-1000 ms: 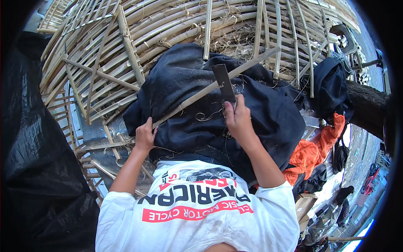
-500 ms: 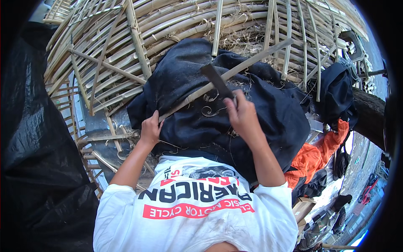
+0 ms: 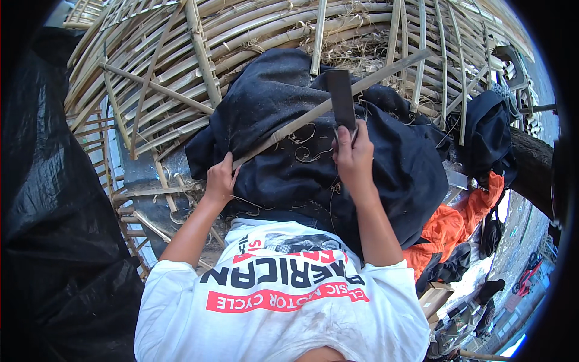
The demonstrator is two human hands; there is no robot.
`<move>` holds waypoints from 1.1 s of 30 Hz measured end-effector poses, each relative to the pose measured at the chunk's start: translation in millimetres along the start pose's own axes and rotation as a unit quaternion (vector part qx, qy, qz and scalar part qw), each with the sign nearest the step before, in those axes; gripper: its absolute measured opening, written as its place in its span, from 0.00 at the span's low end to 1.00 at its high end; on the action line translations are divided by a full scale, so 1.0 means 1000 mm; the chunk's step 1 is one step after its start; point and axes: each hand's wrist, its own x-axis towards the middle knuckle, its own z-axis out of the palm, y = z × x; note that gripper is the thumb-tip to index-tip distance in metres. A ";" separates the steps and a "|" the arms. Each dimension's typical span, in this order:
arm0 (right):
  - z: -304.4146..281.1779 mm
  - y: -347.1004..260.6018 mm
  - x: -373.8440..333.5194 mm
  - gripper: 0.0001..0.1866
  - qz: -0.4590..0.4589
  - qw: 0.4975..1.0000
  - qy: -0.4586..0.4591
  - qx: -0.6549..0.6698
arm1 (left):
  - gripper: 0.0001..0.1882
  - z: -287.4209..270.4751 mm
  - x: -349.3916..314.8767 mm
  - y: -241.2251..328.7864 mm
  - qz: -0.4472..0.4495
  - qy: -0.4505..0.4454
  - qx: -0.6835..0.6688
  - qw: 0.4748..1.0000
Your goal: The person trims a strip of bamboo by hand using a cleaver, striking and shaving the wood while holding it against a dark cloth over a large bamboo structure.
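A long bamboo strip slants from lower left to upper right over the black cloth on my lap. Its lower end is pinched in my left hand. My right hand is closed round the handle of a broad, dark knife. The blade points away from me and lies across the strip, over its upper half; whether it touches the strip I cannot tell. Thin curled shavings rest on the cloth just left of my right hand.
Bamboo slat frames fill the far side, with loose slats leaning toward the cloth. A black plastic sheet hangs at the left. An orange cloth lies at my right, near a dark log.
The knife has turned from leaning left to nearly straight ahead and shifted right along the strip. My right hand moved slightly right and rotated. My left hand keeps its grip.
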 end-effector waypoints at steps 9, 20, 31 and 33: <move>0.007 -0.007 -0.008 0.09 -0.025 0.994 -0.091 -0.061 | 0.14 -0.004 0.001 0.004 -0.002 -0.011 -0.001 1.000; 0.006 0.002 -0.026 0.11 0.003 0.987 -0.143 -0.075 | 0.14 -0.002 0.002 0.004 0.017 0.008 0.007 1.000; -0.067 -0.019 -0.011 0.09 0.069 0.997 0.004 0.040 | 0.14 -0.030 -0.001 0.014 0.070 0.054 0.066 0.994; -0.079 -0.016 -0.004 0.10 0.041 0.999 0.023 -0.008 | 0.12 -0.037 0.000 0.019 0.076 0.021 0.129 0.988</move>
